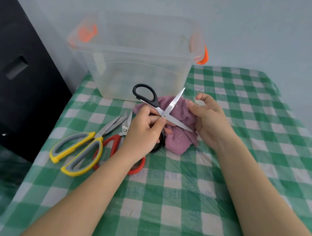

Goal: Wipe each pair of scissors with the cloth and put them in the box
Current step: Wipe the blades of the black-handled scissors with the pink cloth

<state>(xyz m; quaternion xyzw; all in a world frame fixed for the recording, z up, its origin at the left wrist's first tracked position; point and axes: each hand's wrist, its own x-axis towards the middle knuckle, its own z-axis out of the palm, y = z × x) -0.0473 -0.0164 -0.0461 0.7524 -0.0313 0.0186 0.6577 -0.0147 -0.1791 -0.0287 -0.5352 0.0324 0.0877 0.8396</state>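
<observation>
With the left hand (pixel 143 131) gripping the spread black scissors (pixel 162 110) at the pivot, the right hand (pixel 209 118), pinching the purple cloth (pixel 182 136), should be wiping along each blade, away from the edge.

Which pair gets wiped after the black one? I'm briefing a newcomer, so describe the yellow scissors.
On the green checked tablecloth, left of the clear plastic box, two pairs lie together. The yellow scissors are the outermost, their grey-lined yellow handles overlapping the red scissors.

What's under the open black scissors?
The purple cloth lies under the black scissors, on the checked tablecloth. The left hand covers the lower handle loop.
</observation>
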